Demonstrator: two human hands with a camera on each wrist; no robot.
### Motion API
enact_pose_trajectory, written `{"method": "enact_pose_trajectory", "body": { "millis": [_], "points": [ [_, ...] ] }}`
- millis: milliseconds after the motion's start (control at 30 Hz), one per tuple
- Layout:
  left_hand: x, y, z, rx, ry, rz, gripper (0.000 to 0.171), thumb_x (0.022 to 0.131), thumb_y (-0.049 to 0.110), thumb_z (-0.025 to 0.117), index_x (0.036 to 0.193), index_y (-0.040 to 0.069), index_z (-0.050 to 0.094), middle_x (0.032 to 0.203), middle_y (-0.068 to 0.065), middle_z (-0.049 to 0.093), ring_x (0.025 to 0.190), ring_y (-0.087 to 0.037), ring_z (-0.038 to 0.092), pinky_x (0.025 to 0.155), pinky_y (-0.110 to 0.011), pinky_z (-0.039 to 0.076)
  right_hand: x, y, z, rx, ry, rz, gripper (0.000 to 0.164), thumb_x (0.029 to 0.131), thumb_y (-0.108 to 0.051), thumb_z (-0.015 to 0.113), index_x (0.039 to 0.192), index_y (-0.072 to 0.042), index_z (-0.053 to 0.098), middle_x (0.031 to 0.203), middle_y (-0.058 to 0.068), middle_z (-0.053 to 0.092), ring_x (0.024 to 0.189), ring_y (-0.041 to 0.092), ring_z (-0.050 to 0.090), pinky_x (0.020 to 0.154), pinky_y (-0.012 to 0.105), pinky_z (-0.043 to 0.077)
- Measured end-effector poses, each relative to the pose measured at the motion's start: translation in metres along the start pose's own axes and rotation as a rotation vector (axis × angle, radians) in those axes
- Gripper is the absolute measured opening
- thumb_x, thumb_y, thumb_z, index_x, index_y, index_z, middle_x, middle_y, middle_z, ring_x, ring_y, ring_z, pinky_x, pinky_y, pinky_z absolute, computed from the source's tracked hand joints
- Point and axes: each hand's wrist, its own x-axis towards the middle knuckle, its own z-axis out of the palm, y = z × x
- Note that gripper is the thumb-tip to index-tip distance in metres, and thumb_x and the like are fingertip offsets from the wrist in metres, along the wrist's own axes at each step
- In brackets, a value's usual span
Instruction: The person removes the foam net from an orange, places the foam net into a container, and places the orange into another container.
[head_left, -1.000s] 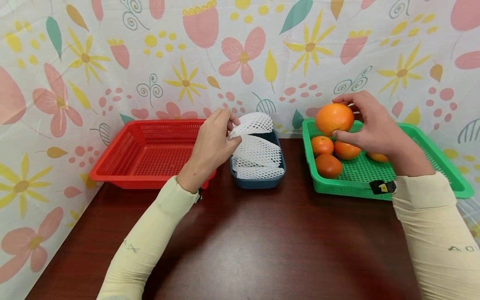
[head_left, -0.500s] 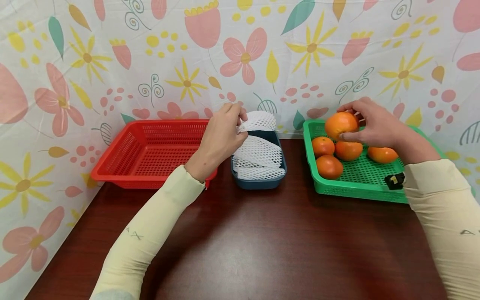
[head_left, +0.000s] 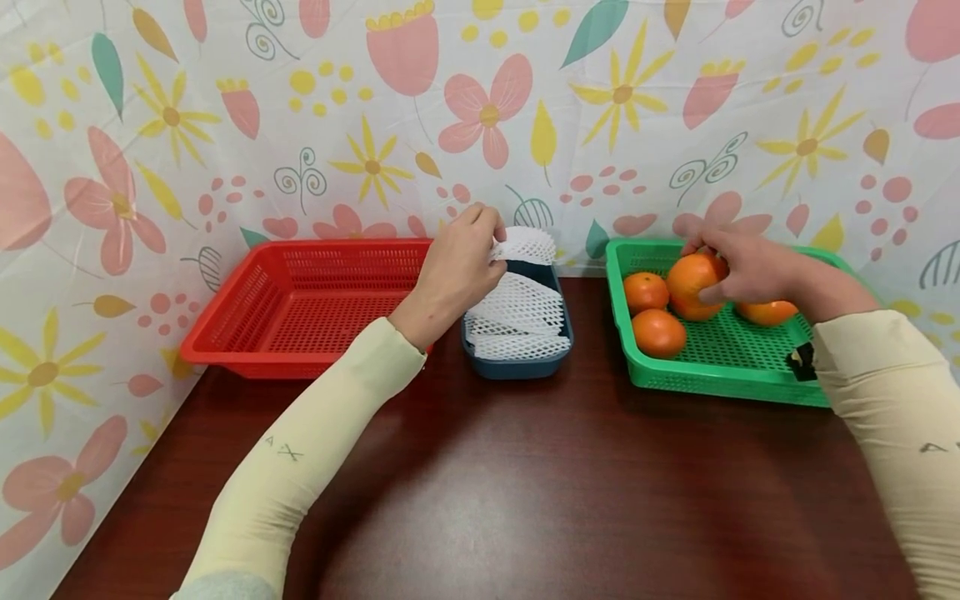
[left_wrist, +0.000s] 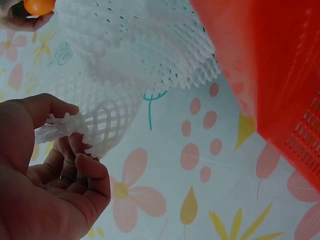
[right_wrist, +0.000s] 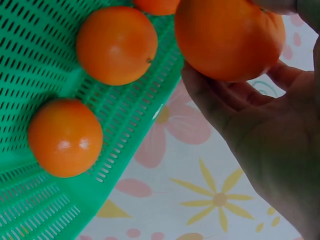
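Note:
My left hand (head_left: 463, 260) pinches the open end of a white foam net sleeve (head_left: 527, 245) between thumb and fingertips, above the back of a dark blue bin (head_left: 517, 367). More white foam nets (head_left: 516, 312) lie flattened in that bin. The left wrist view shows the held foam net (left_wrist: 107, 120) bunched at the thumb. On the right, my right hand (head_left: 750, 267) grips an orange (head_left: 696, 283) over the green basket (head_left: 720, 386), fingers behind it and thumb in front. In the right wrist view the held orange (right_wrist: 230, 37) sits in the curved fingers.
Other oranges, such as the front one (head_left: 658, 333) and the back left one (head_left: 646, 292), lie in the green basket. A red basket (head_left: 300, 365) stands left of the bin. Behind everything hangs a flowered cloth (head_left: 300, 125); the dark wooden table (head_left: 525, 483) spreads in front.
My right hand has lowered the orange and shifted right, closer to the other oranges. My left hand has moved a little right and up, still pinching the foam net.

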Motion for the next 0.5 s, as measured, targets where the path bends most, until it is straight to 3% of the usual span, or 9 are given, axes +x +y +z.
{"method": "enact_pose_trajectory", "body": {
  "millis": [100, 233, 500],
  "points": [
    [0.003, 0.000, 0.001, 0.020, 0.000, 0.004, 0.021, 0.090, 0.008, 0.073, 0.108, 0.009, 0.062, 0.105, -0.006, 0.059, 0.090, -0.018, 0.061, 0.076, -0.031, 0.055, 0.000, 0.004, 0.001, -0.016, -0.041, 0.027, 0.080, 0.085, -0.003, 0.083, 0.153, 0.001, 0.041, 0.135, 0.019, 0.057, 0.105, 0.029, 0.054, 0.085, 0.034, 0.047],
    [0.006, -0.001, 0.003, 0.043, -0.006, 0.009, 0.020, 0.091, 0.008, 0.072, 0.108, 0.009, 0.063, 0.104, -0.007, 0.060, 0.089, -0.020, 0.061, 0.077, -0.032, 0.054, -0.001, 0.008, 0.003, -0.062, -0.101, 0.072, 0.063, 0.084, -0.006, 0.084, 0.137, 0.002, 0.051, 0.124, 0.018, 0.058, 0.097, 0.027, 0.053, 0.080, 0.041, 0.046],
    [0.009, -0.003, 0.007, 0.067, -0.044, 0.023, 0.019, 0.090, 0.007, 0.070, 0.108, 0.008, 0.062, 0.104, -0.008, 0.060, 0.090, -0.023, 0.061, 0.078, -0.033, 0.054, -0.004, 0.014, 0.010, -0.045, -0.187, 0.098, 0.062, 0.080, -0.008, 0.085, 0.131, 0.002, 0.052, 0.117, 0.017, 0.058, 0.096, 0.029, 0.053, 0.078, 0.042, 0.048]
  ]
}}
